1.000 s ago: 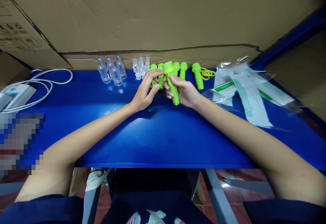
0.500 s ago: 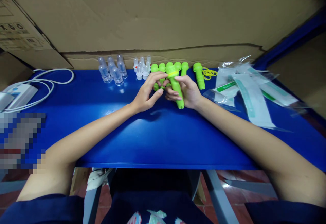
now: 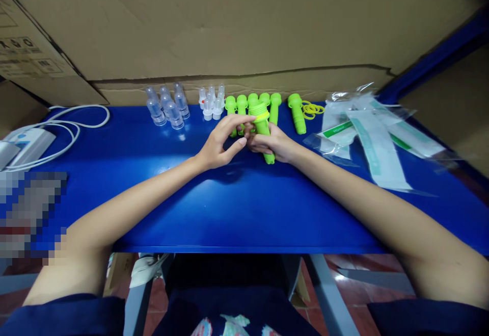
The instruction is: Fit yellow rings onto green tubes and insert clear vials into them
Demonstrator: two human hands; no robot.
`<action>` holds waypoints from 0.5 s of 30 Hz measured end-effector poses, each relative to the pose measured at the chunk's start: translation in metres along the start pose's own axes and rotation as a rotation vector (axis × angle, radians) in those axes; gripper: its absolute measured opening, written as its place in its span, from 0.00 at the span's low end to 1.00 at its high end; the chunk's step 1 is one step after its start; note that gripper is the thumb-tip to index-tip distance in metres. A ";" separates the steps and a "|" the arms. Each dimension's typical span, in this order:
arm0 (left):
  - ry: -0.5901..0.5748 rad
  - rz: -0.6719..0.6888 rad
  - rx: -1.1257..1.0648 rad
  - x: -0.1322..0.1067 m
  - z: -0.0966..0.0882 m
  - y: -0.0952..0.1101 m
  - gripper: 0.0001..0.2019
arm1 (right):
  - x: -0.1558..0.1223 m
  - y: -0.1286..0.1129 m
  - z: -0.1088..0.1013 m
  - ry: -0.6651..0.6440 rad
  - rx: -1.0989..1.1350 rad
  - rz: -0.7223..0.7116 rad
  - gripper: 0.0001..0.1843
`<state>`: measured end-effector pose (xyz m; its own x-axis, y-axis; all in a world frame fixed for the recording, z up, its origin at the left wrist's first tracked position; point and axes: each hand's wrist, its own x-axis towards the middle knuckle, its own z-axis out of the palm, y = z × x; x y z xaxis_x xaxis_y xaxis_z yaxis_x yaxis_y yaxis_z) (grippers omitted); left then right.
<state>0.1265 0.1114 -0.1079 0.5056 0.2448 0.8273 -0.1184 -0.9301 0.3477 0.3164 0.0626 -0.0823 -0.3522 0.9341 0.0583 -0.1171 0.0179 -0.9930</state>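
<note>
My right hand (image 3: 277,145) is wrapped round a bright green threaded plastic tube (image 3: 262,128), held tilted above the table. A yellow rubber ring (image 3: 262,116) sits around the tube's neck, just below the thread. Beside it, my left hand (image 3: 223,145) is open, thumb and fingers apart. Its index fingertip is at or against the ring; whether it presses cannot be seen. Behind my hands stands a row of similar green tubes (image 3: 275,106), partly hidden. One more green tube (image 3: 297,114) is to the right, next to several loose yellow rings (image 3: 313,109).
On the blue table (image 3: 214,208), clear plastic caps (image 3: 175,115) and small white-based clear parts (image 3: 208,109) stand at the back left. Packaged pouches (image 3: 376,147) lie at right. A white device (image 3: 32,145) with a cable is at far left. Cardboard (image 3: 244,25) walls the back.
My right thumb has come down from the neck, and the fingers now close round the tube's body. The left hand has barely moved.
</note>
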 end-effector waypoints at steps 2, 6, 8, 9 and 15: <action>-0.006 0.020 0.000 0.001 0.001 0.001 0.20 | -0.001 0.001 -0.001 0.031 -0.044 -0.002 0.10; -0.036 0.008 -0.001 0.001 0.002 -0.001 0.23 | 0.001 -0.002 -0.003 0.064 -0.078 0.004 0.11; -0.043 -0.044 -0.001 -0.001 0.002 -0.005 0.23 | 0.005 -0.006 -0.006 0.125 -0.113 -0.005 0.15; -0.040 -0.075 0.006 -0.002 0.003 -0.007 0.23 | 0.007 -0.008 -0.010 0.188 -0.133 -0.024 0.18; -0.009 -0.118 0.057 -0.010 0.010 -0.019 0.20 | 0.015 -0.027 -0.052 0.513 -0.199 -0.022 0.17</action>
<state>0.1321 0.1242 -0.1272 0.5208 0.3511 0.7781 -0.0095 -0.9090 0.4166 0.3631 0.0947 -0.0596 0.1523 0.9858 0.0705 0.0759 0.0595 -0.9953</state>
